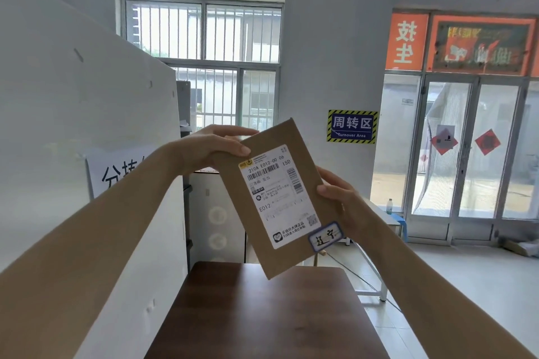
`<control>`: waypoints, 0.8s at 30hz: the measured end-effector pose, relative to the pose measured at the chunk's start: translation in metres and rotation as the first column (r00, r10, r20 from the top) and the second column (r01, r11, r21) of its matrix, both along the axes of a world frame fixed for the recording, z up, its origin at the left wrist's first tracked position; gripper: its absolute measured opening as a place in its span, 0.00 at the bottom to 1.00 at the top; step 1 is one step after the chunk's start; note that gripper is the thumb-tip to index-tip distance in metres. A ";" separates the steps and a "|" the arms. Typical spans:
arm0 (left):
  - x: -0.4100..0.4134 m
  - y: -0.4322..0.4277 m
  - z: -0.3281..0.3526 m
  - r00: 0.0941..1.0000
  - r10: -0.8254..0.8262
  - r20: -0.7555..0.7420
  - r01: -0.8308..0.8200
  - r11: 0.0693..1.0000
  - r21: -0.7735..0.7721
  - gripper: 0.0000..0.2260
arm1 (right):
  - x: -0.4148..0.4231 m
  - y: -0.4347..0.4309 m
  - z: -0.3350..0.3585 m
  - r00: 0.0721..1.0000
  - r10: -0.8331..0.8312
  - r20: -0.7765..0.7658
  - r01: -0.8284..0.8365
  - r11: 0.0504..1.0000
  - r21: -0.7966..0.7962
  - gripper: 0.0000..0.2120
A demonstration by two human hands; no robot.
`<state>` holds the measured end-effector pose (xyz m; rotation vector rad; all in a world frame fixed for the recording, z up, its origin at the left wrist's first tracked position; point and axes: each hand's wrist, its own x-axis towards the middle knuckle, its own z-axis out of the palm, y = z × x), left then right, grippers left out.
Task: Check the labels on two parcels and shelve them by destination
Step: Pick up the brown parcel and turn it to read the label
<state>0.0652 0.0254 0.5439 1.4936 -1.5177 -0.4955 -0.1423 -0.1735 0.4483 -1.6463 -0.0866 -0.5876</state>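
Note:
I hold one flat brown cardboard parcel (248,230) up in front of me, tilted to the left. A white shipping label (277,195) with barcodes faces me, and a small blue-bordered handwritten tag (325,236) sits at its lower right corner. My left hand (213,146) grips the parcel's top left corner. My right hand (341,198) holds its right edge, thumb on the front. No second parcel is in view.
A dark brown table (262,315) stands below the parcel. A white partition (73,125) with a paper sign rises on the left. Behind are a barred window (204,61), a "Turnover Area" sign (352,126), glass doors (466,148) and a blue stool (398,220).

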 end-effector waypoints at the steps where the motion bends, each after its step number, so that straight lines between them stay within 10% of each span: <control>1: 0.000 -0.002 -0.004 0.998 0.029 -0.048 -0.032 0.998 -0.063 0.47 | 0.001 0.000 -0.002 1.000 -0.006 0.017 0.006 1.000 0.014 0.36; 11: -0.016 -0.010 -0.074 0.835 -0.046 -0.549 -0.241 0.865 -0.440 0.47 | 0.019 0.004 -0.012 0.968 -0.184 0.169 0.161 0.977 0.142 0.32; 19: -0.029 -0.023 -0.102 0.893 -0.014 -0.450 -0.201 0.882 -0.427 0.33 | 0.025 0.014 -0.016 0.944 -0.252 0.213 0.199 0.950 0.242 0.36; 24: -0.023 -0.020 -0.107 0.895 0.004 -0.446 -0.212 0.884 -0.416 0.30 | 0.026 0.029 -0.015 0.918 -0.303 0.256 0.240 0.939 0.248 0.20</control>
